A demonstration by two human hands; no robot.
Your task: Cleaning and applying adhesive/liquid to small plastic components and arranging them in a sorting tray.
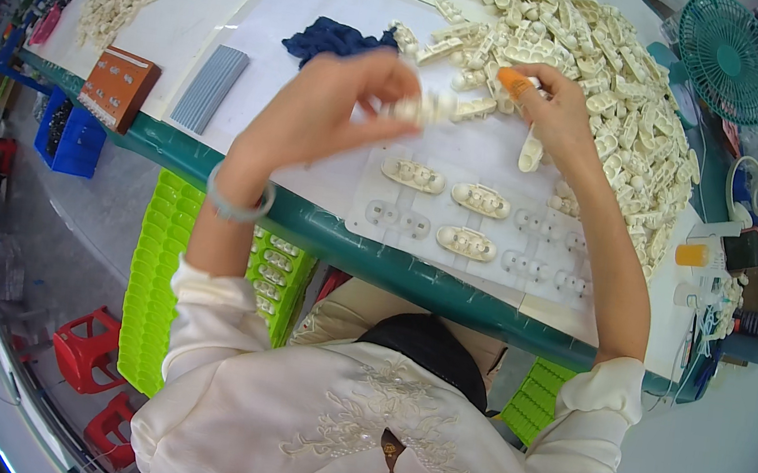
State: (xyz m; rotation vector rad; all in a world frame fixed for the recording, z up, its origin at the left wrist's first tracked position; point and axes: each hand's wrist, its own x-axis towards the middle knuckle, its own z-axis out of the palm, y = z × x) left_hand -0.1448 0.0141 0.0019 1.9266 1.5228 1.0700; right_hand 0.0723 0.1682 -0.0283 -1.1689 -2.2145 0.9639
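My left hand [339, 102], blurred by motion, is raised over the table with thumb and fingers closed on a cream plastic part [423, 108]. At the edge of the heap, my right hand [556, 116] has its fingers drawn together, an orange cover [517, 83] on one fingertip; what they pinch is unclear. Just below that hand a long cream shell [531, 154] shows. Nearer me lies a translucent plate [370, 229] with oval recesses. Oval cream parts [413, 175] sit in several of them, and others show bare studs.
A big heap of cream parts [619, 125] covers the table's right. Dark blue cloth [336, 41], a grey ribbed block [210, 88] and a brown box [119, 87] lie leftward. A green fan [728, 58] stands far right. Green trays [158, 275] and red stools [87, 348] are below the table.
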